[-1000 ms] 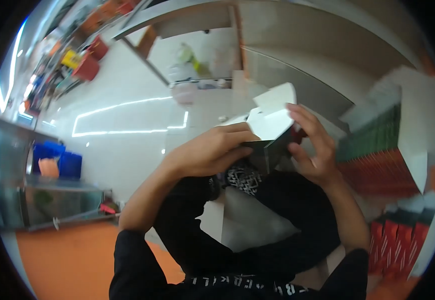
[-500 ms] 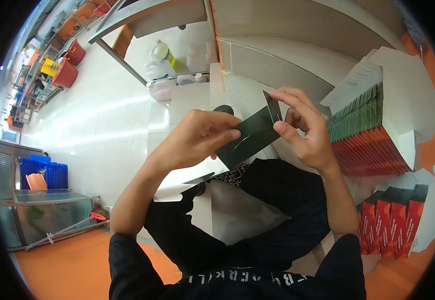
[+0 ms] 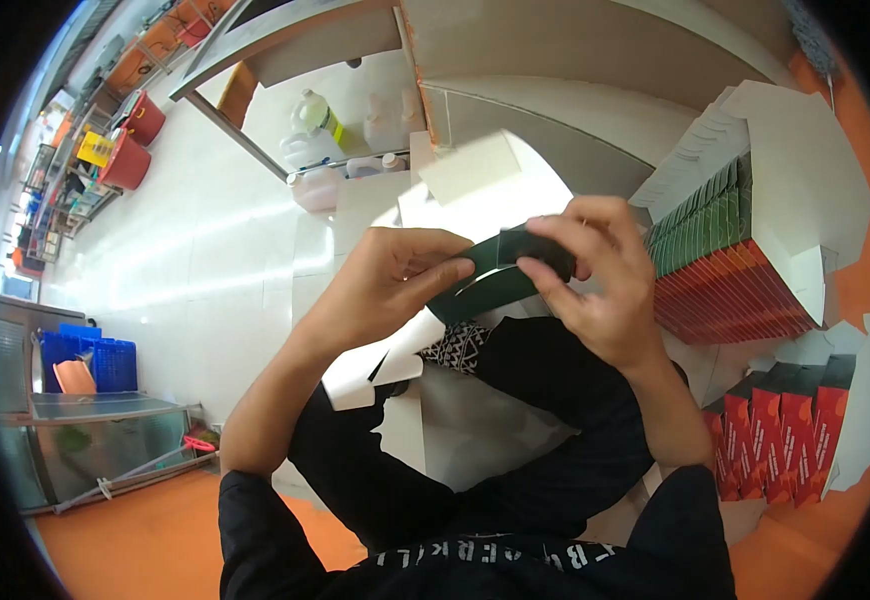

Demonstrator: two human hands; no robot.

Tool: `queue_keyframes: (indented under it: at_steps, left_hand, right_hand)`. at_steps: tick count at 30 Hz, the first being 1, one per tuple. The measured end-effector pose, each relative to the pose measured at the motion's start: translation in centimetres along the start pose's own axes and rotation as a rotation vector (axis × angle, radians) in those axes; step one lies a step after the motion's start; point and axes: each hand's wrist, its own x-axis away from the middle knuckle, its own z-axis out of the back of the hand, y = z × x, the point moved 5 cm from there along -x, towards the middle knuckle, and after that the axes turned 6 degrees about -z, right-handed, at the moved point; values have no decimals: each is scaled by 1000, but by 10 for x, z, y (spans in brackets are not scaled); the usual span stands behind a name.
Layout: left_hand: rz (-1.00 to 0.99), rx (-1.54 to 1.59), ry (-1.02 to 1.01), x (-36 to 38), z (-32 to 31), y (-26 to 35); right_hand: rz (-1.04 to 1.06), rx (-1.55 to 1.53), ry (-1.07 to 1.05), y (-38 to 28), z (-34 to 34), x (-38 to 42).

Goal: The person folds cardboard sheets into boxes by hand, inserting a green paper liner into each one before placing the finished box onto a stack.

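Note:
A dark green cardboard carton (image 3: 495, 300) with a white inner face is in both hands, above my crossed legs. Its white flap (image 3: 530, 180) stands out on the far side, and more white card hangs below my left wrist. My left hand (image 3: 390, 285) is closed on the carton's left part, thumb on top. At the right end, my right hand (image 3: 605, 275) pinches a folded green end flap between thumb and fingers. Some of the right fingertips are hidden behind the card.
To my right stand an open box of tightly packed green and red cartons (image 3: 725, 290) and several red cartons (image 3: 785, 430). Plastic jugs (image 3: 315, 120) sit under a metal-framed table ahead. A blue crate (image 3: 110, 365) and red buckets (image 3: 127, 165) are on the left.
The carton has turned so that its white inner flap now shows on the far side. My right hand has bent the end flap over toward the left.

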Motion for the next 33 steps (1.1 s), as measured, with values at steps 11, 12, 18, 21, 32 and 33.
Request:
queue_keyframes:
  at_steps: [11, 12, 18, 21, 32, 33]
  left_hand:
    - [-260, -360, 68, -2, -6, 9]
    - [-264, -321, 115, -4, -3, 10]
    - [-138, 508, 442, -17, 21, 7]
    - [-209, 701, 444, -17, 4, 14]
    - [-164, 559, 408, -14, -7, 5]
    - [-162, 522, 360, -13, -10, 4]
  right_hand:
    - [-17, 52, -166, 9, -8, 2]
    - [1, 113, -117, 6, -7, 1]
    - [228, 67, 73, -10, -23, 21]
    - [269, 46, 84, -13, -35, 25]
    - [281, 238, 82, -8, -22, 17]
    - [277, 246, 69, -7, -19, 14]
